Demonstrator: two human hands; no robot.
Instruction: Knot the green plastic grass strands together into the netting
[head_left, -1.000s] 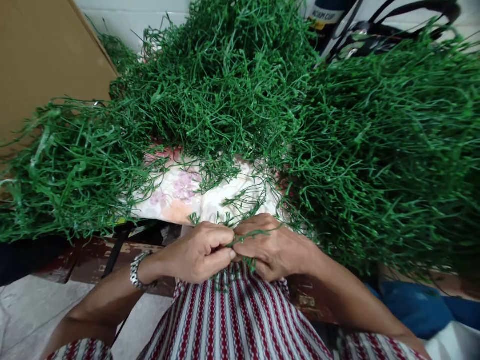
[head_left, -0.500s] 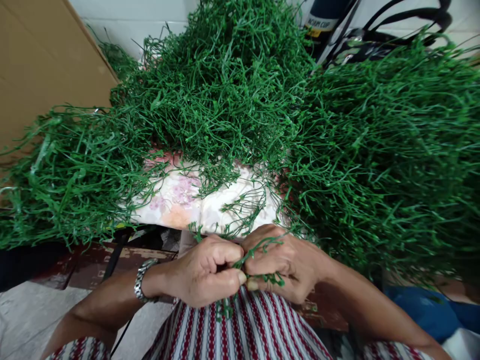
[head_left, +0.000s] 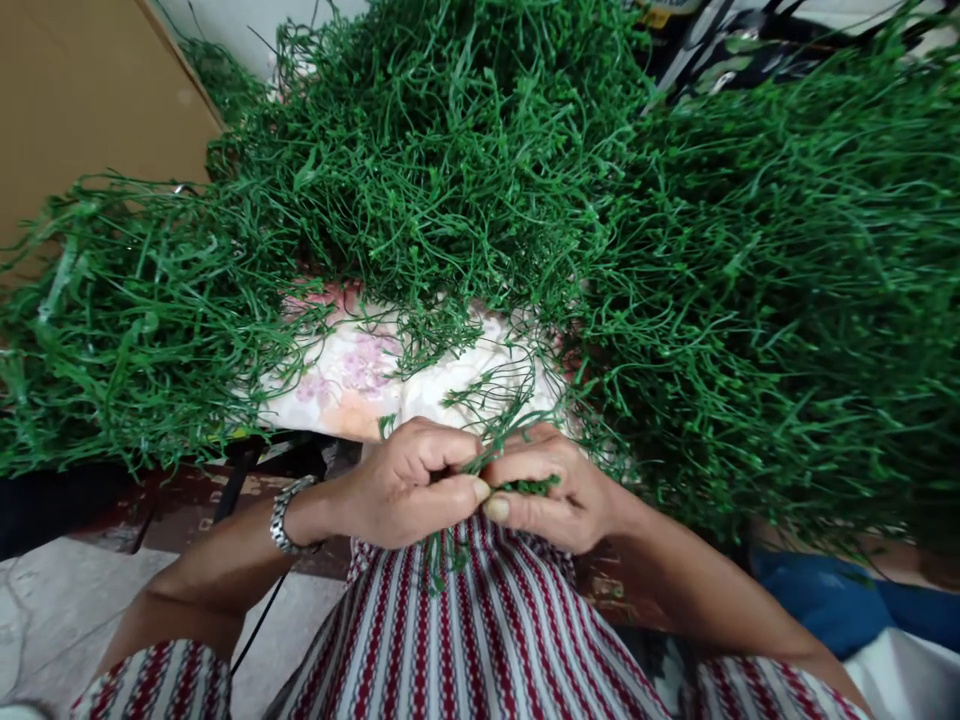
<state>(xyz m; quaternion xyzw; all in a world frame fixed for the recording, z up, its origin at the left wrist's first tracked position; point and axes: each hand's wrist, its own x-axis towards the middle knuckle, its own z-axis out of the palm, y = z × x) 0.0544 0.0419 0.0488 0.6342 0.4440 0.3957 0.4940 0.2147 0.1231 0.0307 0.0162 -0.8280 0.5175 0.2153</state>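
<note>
Your left hand (head_left: 409, 485) and right hand (head_left: 555, 492) are meeting fingertip to fingertip, both pinching green sprigs (head_left: 536, 486) between them; some stems are slanting far and right, others drooping on the near side.

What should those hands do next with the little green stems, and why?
Maybe the left hand should tug gently away from the right hand. Both seem to pinch thin green stems, with the thumb tips close together, and green ends dangle below the left hand, so a light pull might separate the stems.
</note>
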